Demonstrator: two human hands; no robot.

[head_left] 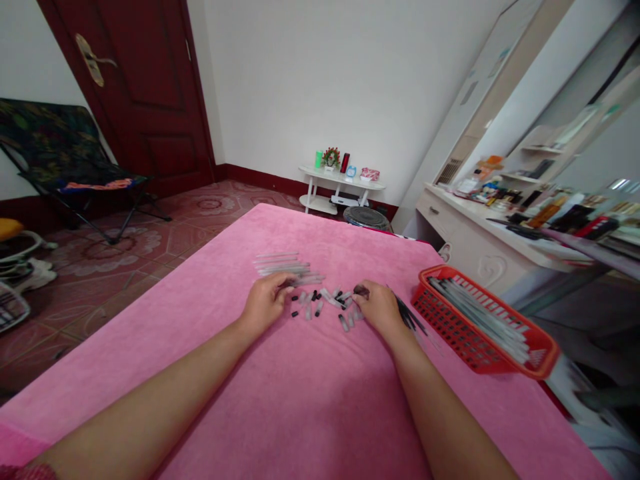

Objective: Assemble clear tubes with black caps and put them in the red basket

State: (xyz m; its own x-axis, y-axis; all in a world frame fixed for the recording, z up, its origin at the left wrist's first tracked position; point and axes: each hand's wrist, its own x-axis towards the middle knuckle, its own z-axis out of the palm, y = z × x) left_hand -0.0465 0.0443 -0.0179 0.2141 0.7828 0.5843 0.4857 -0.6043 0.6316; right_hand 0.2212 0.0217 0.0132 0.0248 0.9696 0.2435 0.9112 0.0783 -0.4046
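Observation:
Both of my hands reach over a pink cloth-covered table. My left hand [267, 299] is closed, thumb and fingers curled together at the near edge of a row of clear pen barrels [283, 265]; what it holds, if anything, is not clear. Between my hands lie several loose pen caps [327, 298], translucent and black. At their right side my right hand [379, 305] is pinched, its fingertips dark and blurred, so I cannot make out what is in them. Thin black pen parts [411, 316] lie just beyond its wrist, partly hidden by it.
A red plastic basket [467, 357] at the table's right holds many clear pen pieces [483, 320]. Past the pink tablecloth [300, 393] stand a cluttered dresser [495, 247] on the right, a small white stand [313, 171] at the back and a folding chair [65, 153] on the left.

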